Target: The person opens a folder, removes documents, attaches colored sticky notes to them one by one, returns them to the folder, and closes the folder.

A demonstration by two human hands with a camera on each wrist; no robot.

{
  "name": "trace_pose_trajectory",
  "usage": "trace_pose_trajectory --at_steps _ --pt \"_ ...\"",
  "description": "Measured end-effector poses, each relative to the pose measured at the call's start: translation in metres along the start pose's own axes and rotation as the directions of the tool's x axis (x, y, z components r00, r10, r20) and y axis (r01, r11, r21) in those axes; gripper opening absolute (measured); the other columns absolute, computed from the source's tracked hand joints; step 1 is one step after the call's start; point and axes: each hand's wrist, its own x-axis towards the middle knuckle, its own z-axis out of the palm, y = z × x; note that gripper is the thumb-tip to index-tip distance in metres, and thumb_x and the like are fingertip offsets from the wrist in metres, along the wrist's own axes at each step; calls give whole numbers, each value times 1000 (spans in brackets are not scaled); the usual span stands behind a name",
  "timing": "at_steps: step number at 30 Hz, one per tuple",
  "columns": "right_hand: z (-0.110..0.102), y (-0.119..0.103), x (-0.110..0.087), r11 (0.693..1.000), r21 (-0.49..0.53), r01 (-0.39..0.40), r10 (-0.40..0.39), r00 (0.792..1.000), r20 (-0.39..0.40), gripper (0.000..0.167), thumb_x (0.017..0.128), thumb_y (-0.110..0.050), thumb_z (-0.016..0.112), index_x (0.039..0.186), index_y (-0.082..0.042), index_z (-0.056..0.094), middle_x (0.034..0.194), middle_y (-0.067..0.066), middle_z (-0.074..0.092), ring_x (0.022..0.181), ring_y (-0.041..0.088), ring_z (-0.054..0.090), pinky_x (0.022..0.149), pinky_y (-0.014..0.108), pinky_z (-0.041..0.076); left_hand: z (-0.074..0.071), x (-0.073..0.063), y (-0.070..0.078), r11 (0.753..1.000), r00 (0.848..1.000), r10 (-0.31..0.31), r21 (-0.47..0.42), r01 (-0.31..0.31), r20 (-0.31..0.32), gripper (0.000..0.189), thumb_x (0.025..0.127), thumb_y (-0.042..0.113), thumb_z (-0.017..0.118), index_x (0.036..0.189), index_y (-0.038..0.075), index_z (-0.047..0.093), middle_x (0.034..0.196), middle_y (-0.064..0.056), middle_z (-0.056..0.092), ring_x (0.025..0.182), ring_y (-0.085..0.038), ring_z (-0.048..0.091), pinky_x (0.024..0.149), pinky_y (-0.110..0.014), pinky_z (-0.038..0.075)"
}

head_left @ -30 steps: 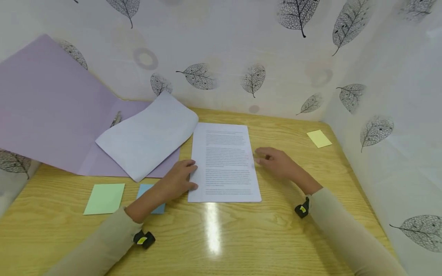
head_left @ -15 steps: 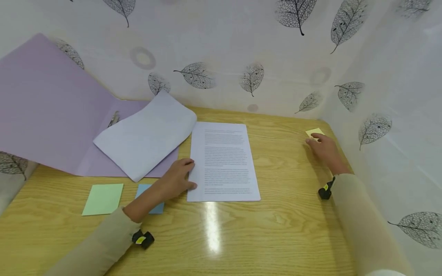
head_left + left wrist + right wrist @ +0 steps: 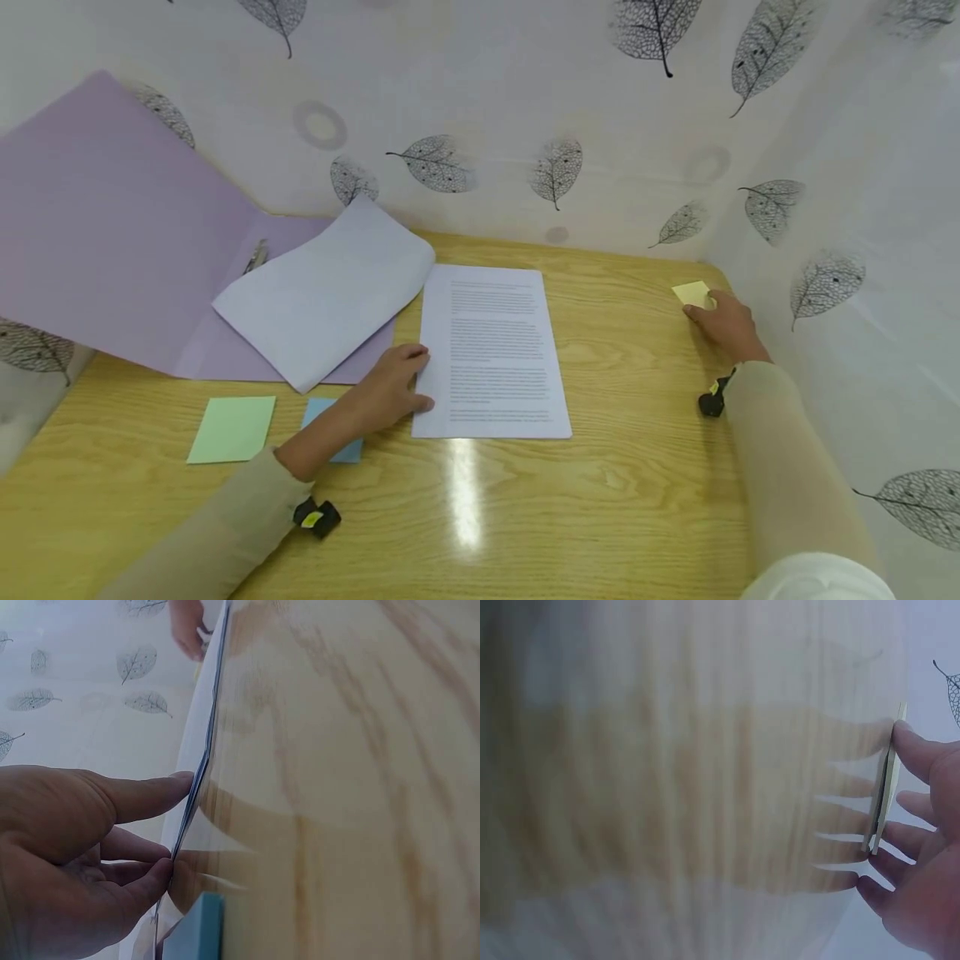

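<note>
A stack of printed sheets (image 3: 495,358) lies in the middle of the wooden table. My left hand (image 3: 390,390) rests at the stack's left edge, thumb and fingers spread along it; in the left wrist view the fingertips touch the sheets' edges (image 3: 196,780). At the table's back right corner, my right hand (image 3: 726,321) grips a small yellow sticky note pad (image 3: 692,293) between thumb and fingers. The right wrist view shows this pad (image 3: 885,787) edge-on, thumb at one end and fingers along the other, its reflection on the tabletop.
Left of the stack, a lilac folder (image 3: 135,225) stands open, with a curved white sheet (image 3: 322,292) and a metal clip (image 3: 257,255) on it. A green sticky note pad (image 3: 231,429) and a blue one (image 3: 348,452), partly under my left forearm, lie in front. A leaf-patterned sheet (image 3: 480,100) borders the table.
My right hand has moved from the stack's right edge to the back right corner and taken hold of the yellow sticky note pad. The left hand has stayed at the stack.
</note>
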Motion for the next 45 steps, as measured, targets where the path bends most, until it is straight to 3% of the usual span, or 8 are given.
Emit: trace_pose_trajectory --at_steps 12,19,23,26,30,33,38,45 --pt "2 -5 -2 999 18 41 -39 996 -83 77 100 -40 60 147 16 34 147 45 30 138 62 23 115 69 21 0 -1 1 1000 1000 1 20 -1 -7 77 91 16 76 150 -11 35 159 -25 30 148 -45 26 120 -55 28" --pt "0 -10 -8 983 181 14 10 991 -131 55 101 -13 55 147 13 38 154 41 26 145 57 20 118 64 22 0 0 2 1000 1000 -1 17 1 -8 76 91 16 76 149 -12 36 159 -26 30 148 -45 26 120 -56 28" --pt "0 -8 -11 965 263 6 38 986 -163 48 101 -4 50 147 9 43 156 32 32 131 45 42 85 38 56 0 0 2 1000 1000 -4 14 5 -4 77 91 16 76 150 -11 35 160 -25 30 148 -45 25 120 -56 29" --pt "1 -9 -15 936 352 -23 85 983 -162 46 103 -7 49 148 2 46 159 24 32 108 28 49 55 21 44 0 0 2 1000 1000 -6 12 6 -5 77 91 17 77 150 -10 35 160 -24 30 148 -44 25 120 -55 28" --pt "3 -21 -24 870 486 -78 165 976 -140 47 103 -13 52 148 -1 46 163 17 30 130 23 47 87 19 53 -1 -1 2 1000 1000 0 5 0 -7 77 91 17 77 150 -11 36 160 -25 30 148 -45 25 120 -56 28" --pt "7 -36 -31 842 535 -71 167 977 -132 48 103 -16 53 149 -1 45 164 18 26 152 31 21 118 37 36 -1 -2 1 1000 1000 3 4 -3 -7 77 91 17 76 149 -11 36 160 -25 30 148 -45 25 120 -56 28" --pt "24 -72 -42 825 565 29 63 988 -142 46 104 -16 54 146 0 49 158 17 36 150 35 29 118 44 36 -2 -2 0 1000 1000 -5 3 5 -5 76 91 18 76 150 -11 36 159 -25 31 148 -45 26 120 -56 28" --pt "47 -127 -67 706 702 92 -38 995 -92 46 101 -17 62 144 -4 54 147 3 45 148 25 34 113 25 41 -4 0 2 1000 1000 -8 -29 8 2 75 91 20 76 148 -10 39 159 -24 32 148 -44 26 120 -56 28"
